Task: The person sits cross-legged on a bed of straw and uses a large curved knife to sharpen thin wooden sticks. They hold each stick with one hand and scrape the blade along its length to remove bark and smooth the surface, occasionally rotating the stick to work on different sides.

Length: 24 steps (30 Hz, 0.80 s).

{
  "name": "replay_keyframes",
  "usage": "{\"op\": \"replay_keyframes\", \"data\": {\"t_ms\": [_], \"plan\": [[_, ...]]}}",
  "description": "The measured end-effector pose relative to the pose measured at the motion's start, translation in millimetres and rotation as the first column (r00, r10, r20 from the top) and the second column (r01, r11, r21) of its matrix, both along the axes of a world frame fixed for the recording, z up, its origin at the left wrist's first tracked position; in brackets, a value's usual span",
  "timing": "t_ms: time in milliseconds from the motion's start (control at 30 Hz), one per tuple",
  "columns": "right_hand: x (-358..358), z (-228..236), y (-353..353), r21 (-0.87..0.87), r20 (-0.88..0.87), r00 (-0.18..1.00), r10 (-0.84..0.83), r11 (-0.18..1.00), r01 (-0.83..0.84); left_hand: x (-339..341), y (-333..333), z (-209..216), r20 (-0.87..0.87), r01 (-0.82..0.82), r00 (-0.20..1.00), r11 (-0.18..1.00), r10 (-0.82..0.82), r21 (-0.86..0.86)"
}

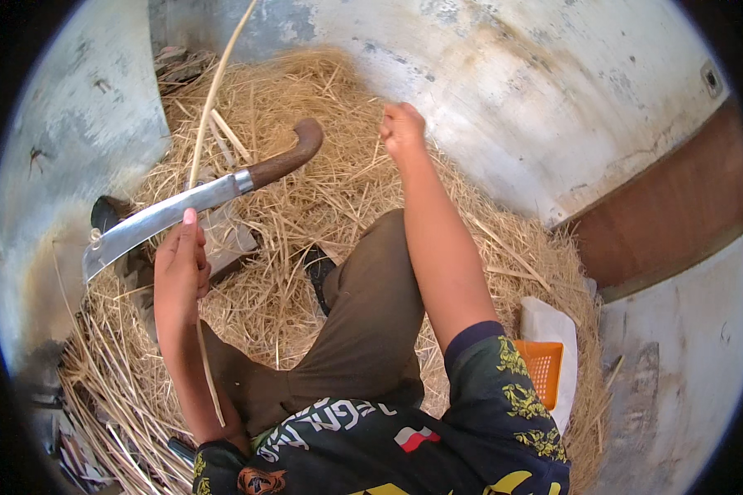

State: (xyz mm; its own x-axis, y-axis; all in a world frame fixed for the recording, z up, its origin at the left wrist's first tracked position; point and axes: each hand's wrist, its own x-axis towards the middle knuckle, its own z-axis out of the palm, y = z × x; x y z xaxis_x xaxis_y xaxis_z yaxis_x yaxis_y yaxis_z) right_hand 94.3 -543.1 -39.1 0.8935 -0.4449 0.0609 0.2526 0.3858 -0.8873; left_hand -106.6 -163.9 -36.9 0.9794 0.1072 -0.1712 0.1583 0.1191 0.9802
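My left hand [182,264] is closed on a long, thin pale strip [212,103], apparently split bamboo or cane. The strip runs up past the blade and down beside my left forearm. A machete [161,213] lies across just above that hand, with my thumb tip against its lower blade edge. Its curved brown wooden handle [285,157] points up and right with no hand on it. What supports the machete is hard to make out. My right hand [403,129] is stretched far forward over the shavings, fingers curled in; whatever they hold, if anything, is hidden.
Pale fibre shavings [322,91] cover the floor around my bent leg [355,305]. A wooden block [227,239] is partly visible below the machete. Longer strips [115,388] lie at lower left. An orange plastic basket [542,371] stands at right. Worn sheet walls [537,107] curve around.
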Motion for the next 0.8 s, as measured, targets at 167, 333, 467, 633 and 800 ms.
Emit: {"op": "replay_keyframes", "data": {"t_ms": [167, 333, 467, 633, 800], "plan": [[2, -11, 23, -0.358, -0.103, 0.994, -0.020, 0.933, -0.018, -2, 0, 5, -0.019, -0.039, 0.999, 0.999, 0.038, -0.011], [15, -40, -3, -0.583, -0.151, 0.982, -0.112, 0.813, 0.003, -1, -2, 4, -0.009, -0.010, 1.000, 0.999, 0.010, -0.032], [17, -29, 14, -0.951, 0.100, 0.985, -0.143, 0.278, 0.137, 6, 1, -8, 0.000, 0.017, 1.000, 1.000, -0.017, 0.024], [-61, 54, 113, -0.908, 0.286, 0.947, 0.147, -0.274, 0.317, 13, 0, -39, 0.107, -0.010, 0.994, 0.996, 0.001, 0.089], [-53, 34, 109, -0.991, -0.046, 0.915, 0.401, -0.135, 0.009, 15, 15, -28, -0.005, -0.003, 1.000, 0.988, 0.002, -0.154]]}}
